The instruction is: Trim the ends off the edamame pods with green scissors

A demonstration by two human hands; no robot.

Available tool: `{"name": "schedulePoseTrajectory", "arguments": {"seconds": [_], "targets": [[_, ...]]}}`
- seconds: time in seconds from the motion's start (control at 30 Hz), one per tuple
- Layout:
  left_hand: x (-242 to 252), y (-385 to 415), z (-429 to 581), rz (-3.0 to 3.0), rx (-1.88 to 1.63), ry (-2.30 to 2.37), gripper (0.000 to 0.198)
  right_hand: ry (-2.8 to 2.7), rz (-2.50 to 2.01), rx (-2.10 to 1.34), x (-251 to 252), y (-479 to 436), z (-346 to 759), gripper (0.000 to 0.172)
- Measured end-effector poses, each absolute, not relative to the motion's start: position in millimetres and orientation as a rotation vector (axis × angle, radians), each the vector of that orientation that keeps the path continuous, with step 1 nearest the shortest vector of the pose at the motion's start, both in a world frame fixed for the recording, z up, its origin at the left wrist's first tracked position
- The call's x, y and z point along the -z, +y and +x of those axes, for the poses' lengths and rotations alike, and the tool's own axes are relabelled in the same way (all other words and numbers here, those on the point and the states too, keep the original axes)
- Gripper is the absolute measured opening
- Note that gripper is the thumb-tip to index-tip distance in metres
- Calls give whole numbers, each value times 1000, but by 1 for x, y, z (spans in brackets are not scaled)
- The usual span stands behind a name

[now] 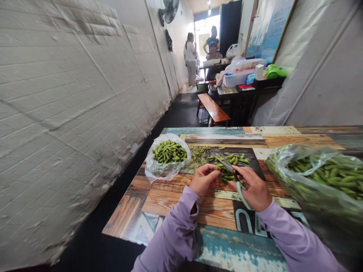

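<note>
Pod (217,169) is peeking out at the tips of the left hand (203,179), thumb and forefinger pinching it so closely that only a bit of green is showing. Just to its right, scissors (226,164) are pointing away and leftward, and the right hand (255,187) is gripping them by the mint handles (243,194). Are the blades touching the pod? I cannot tell. Loose pods (234,158) are lying under and beyond the blades, spreading over a dark patch of the table (170,206). Left of them, trimmings (200,154) are lying scattered, and beside those a clear bag (157,172) is gaping open, full of pods (170,151). On the far right, a bigger bag (302,183) is bulging with more, nearer the right hand than the left. Lilac sleeves (171,234) are covering both forearms. Past the table, a bench (213,107) is standing on dark floor, and farther back two people (190,54) are standing near a bright doorway (200,39).
</note>
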State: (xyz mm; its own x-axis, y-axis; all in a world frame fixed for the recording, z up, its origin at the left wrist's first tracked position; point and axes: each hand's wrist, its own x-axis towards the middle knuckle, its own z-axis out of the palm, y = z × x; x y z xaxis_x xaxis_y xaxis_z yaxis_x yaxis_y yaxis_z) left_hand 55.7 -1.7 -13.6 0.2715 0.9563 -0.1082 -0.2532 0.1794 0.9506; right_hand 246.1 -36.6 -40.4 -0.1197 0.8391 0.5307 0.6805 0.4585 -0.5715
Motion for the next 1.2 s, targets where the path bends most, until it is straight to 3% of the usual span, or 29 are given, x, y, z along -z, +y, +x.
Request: {"name": "schedulePoseTrajectory", "arguments": {"seconds": [0.53,1.2], "targets": [[13,-3,57,1430,-1165,937,22,-2067,-1151,-200,41,-36,244,53],[11,-1,52,1581,-1122,887,22,-2113,-1092,-251,36,-37,247,47]]}}
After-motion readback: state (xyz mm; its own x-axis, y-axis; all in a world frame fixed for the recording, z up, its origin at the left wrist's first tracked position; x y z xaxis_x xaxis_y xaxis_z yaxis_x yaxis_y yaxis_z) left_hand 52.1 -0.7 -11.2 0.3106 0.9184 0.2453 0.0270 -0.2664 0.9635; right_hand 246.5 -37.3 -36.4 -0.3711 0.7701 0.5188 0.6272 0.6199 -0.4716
